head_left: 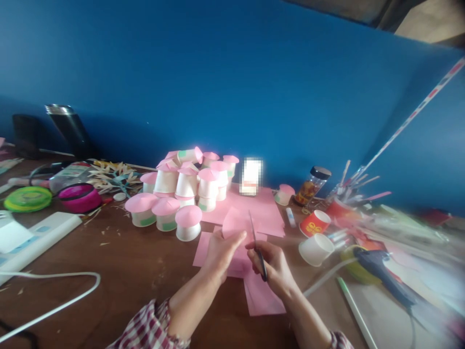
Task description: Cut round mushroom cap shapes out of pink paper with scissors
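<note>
Head cam, only view. Scissors [257, 250] are in the right hand [273, 265], just right of the paper being cut. Long axis runs away from the wearer, tip forward and leaning slightly left, dark handle back in the palm. Blade gap: can't tell at this blur.

Pink paper piece [232, 223] is in the left hand [222, 256], held up in front of the fingers, far edge curved, blade along its right side. Outline partly lost against the pink behind.

Left hand: forearm comes in from lower left, angled forward-right, thumb on top pointing right, pinched narrow on the paper. Right hand: forearm from lower right, angled forward-left, fingers curled around the scissors handle. Hands close together, apart.

Below them, loose pink sheets [260, 294] on the brown table [145, 291]; larger pink stack [271, 212] beyond. Cups with pink cone tops [188, 217] clustered forward-left, some stacked. White paper cup [317, 250] and glue gun [381, 274] to the right.
</note>
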Motion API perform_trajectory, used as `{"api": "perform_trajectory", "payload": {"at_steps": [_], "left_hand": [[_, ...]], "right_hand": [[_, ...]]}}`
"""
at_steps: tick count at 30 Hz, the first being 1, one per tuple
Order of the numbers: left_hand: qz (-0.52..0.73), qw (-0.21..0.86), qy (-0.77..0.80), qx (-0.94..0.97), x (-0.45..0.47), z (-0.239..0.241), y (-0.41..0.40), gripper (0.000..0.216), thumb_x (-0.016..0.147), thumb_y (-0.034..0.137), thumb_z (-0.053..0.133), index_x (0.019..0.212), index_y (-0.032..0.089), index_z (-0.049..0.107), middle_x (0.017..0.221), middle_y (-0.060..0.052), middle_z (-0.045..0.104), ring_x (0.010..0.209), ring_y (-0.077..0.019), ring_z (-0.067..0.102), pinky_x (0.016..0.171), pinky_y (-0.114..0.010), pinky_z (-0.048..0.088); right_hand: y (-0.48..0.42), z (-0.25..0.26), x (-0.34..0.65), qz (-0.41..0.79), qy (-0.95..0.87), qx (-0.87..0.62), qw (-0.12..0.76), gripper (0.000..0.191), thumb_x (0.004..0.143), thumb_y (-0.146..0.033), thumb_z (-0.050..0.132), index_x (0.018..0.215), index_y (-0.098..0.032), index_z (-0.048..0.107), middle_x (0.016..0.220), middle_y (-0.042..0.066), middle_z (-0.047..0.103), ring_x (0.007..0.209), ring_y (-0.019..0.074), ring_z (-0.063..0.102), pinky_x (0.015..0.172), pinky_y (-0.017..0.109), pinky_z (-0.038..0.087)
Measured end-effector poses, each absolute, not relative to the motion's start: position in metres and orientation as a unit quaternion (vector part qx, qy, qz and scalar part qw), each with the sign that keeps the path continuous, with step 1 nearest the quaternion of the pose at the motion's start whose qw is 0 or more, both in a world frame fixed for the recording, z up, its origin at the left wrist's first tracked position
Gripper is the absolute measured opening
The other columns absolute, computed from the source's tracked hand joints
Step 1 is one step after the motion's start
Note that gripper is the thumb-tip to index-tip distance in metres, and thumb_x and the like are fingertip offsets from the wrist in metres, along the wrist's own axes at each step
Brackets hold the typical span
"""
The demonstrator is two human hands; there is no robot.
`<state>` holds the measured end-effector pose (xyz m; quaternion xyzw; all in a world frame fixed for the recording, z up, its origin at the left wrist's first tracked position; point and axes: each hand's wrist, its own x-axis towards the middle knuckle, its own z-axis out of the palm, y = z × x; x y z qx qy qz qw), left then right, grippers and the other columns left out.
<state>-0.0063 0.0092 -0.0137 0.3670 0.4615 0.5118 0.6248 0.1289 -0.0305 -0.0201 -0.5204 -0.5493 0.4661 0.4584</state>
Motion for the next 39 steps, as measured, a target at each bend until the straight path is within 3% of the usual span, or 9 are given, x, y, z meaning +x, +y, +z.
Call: {"api": "perform_trajectory", "payload": {"at_steps": [9, 20, 32, 39], "left_hand": [[0.516, 0.628, 0.464, 0.352, -0.005, -0.008, 0.010, 0.024, 0.063, 0.033, 0.072, 0.074, 0.012, 0.069, 0.066, -0.006, 0.068, 0.060, -0.0172, 0.061, 0.054, -0.025, 0.046], [0.515, 0.637, 0.465, 0.336, -0.003, 0.007, 0.005, 0.015, 0.061, 0.025, 0.071, 0.066, 0.012, 0.067, 0.056, -0.004, 0.065, 0.049, -0.0162, 0.059, 0.051, -0.026, 0.046], [0.512, 0.629, 0.448, 0.376, -0.007, -0.017, 0.010, 0.025, 0.066, 0.032, 0.070, 0.080, 0.012, 0.068, 0.070, -0.007, 0.069, 0.060, -0.0181, 0.063, 0.057, -0.027, 0.048], [0.505, 0.631, 0.456, 0.374, -0.007, -0.012, 0.010, 0.022, 0.066, 0.032, 0.070, 0.075, 0.012, 0.067, 0.067, -0.006, 0.068, 0.063, -0.0183, 0.063, 0.059, -0.026, 0.048]], "right_hand": [[-0.029, -0.021, 0.128, 0.458, -0.552, -0.525, 0.458, 0.029, 0.077, -0.036, 0.065, 0.092, -0.011, 0.064, 0.050, -0.004, 0.047, 0.044, 0.0079, 0.041, 0.041, 0.020, 0.030], [-0.029, -0.025, 0.130, 0.482, -0.540, -0.511, 0.464, 0.029, 0.076, -0.035, 0.066, 0.093, -0.012, 0.063, 0.052, -0.004, 0.047, 0.046, 0.0081, 0.042, 0.043, 0.020, 0.030], [-0.029, -0.022, 0.129, 0.465, -0.549, -0.520, 0.460, 0.030, 0.077, -0.037, 0.065, 0.093, -0.011, 0.062, 0.051, -0.004, 0.047, 0.045, 0.0082, 0.042, 0.042, 0.020, 0.031], [-0.029, -0.020, 0.128, 0.461, -0.543, -0.528, 0.463, 0.032, 0.075, -0.038, 0.066, 0.090, -0.011, 0.064, 0.049, -0.004, 0.047, 0.043, 0.0077, 0.040, 0.039, 0.019, 0.030]]}}
